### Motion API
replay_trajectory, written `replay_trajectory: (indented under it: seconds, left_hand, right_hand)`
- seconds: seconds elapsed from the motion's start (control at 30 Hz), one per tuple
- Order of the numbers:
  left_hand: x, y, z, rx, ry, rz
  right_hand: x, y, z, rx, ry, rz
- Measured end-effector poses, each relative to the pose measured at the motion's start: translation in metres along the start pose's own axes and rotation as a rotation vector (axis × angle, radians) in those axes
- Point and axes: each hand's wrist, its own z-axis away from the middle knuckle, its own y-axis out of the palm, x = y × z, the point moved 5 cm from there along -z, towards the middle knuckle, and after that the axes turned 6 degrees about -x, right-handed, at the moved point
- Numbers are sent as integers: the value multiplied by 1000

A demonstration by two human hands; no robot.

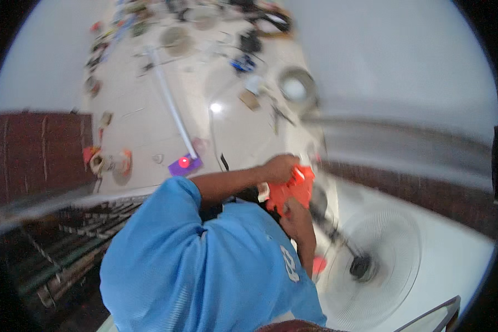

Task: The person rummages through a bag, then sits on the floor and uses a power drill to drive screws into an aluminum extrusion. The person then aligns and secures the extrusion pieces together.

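A bright orange, shiny, crinkled thing (291,190) that looks like soft plastic is held in front of my body, right of the middle. My left hand (281,168) reaches across my chest and is closed on its upper edge. Lower down, my right hand (297,218) grips the same orange thing from below, its fingers bent in. Motion blur hides the fingertips of both hands and the exact kind of the thing. Something black and a pale piece show beside its left edge, partly behind my arm.
A standing fan (361,268) is close on my right. Ahead on the tiled floor lie a long white tube (174,108), a purple piece (185,165) at its end, a bucket (297,88), a small cardboard piece (249,99) and scattered tools. A dark metal rack (88,221) stands at left.
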Motion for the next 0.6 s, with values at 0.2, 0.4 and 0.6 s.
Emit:
replay_trajectory:
  seconds: [0.2, 0.4, 0.6]
  left_hand:
    - [1, -159, -1, -173, -96, 29]
    - [75, -228, 28, -257, -273, 1]
    - [65, -257, 113, -1017, -634, 189]
  right_hand:
    - [59, -51, -128, 195, 41, 161]
    - [84, -19, -288, 661, -414, 772]
    - [161, 24, -329, 1030, -825, 781]
